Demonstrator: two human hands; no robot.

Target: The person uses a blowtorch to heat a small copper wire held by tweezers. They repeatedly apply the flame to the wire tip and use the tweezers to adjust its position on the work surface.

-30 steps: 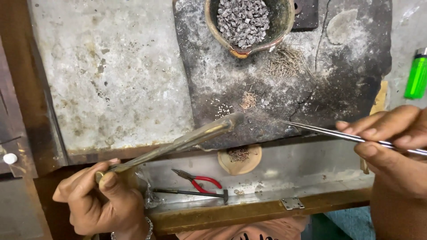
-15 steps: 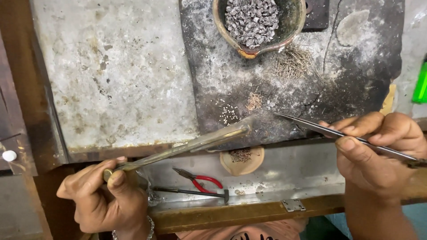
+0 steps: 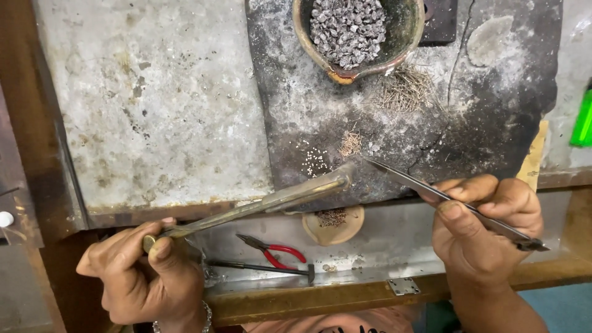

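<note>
My left hand (image 3: pixel 145 274) grips the near end of a long brass blowpipe (image 3: pixel 271 200), whose far tip rests on a dark charred slab (image 3: pixel 308 117) beside a small cluster of tiny pale beads (image 3: pixel 316 161). My right hand (image 3: pixel 487 231) pinches long steel tweezers (image 3: pixel 419 185). Their points reach left to the pipe's tip. A little heap of fine wire bits (image 3: pixel 350 143) lies just above. At the slab's top stands a clay bowl (image 3: pixel 404 34) filled with small grey metal pieces.
A pale worn stone sheet (image 3: pixel 154 105) covers the left of the bench. Loose thin wires (image 3: pixel 404 89) lie under the bowl. In the metal tray below are red-handled pliers (image 3: pixel 274 250), a thin rod (image 3: pixel 259 267) and a round dish (image 3: pixel 334 223). A green lighter (image 3: pixel 583 120) sits at the right edge.
My right hand has moved left with the tweezers, bringing their points closer to the blowpipe tip. The view has shifted slightly; the left hand keeps its hold.
</note>
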